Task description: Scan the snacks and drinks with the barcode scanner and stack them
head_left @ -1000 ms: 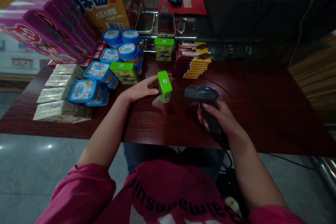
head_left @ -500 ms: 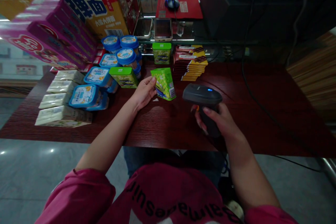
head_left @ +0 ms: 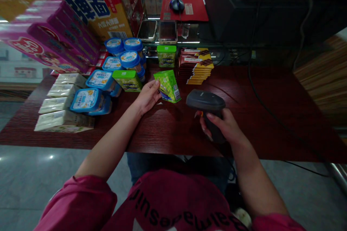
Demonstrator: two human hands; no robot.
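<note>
The person's left hand (head_left: 148, 96) has its fingers pinched on the near left edge of a green container (head_left: 168, 87), with the thumb lying on its front. This container is tilted over the middle of the table (head_left: 271, 115), a barcode on its right side; whether its bottom edge touches the wood is hard to tell.

The right hand (head_left: 222, 124) is wrapped around the handle of a dark scanner (head_left: 205, 100), whose head points left towards the container, apart from it.

A second green container (head_left: 127, 80) stands just beside the left hand, in front of blue-lidded tubs (head_left: 86, 99). Left of these tubs sits a row of pale packs (head_left: 54, 104). A third green container (head_left: 166, 56) stands farther back, next to a stack of chocolate packets (head_left: 202, 68). Behind them a mouse (head_left: 177, 4) rests on a red mat (head_left: 199, 9).
</note>
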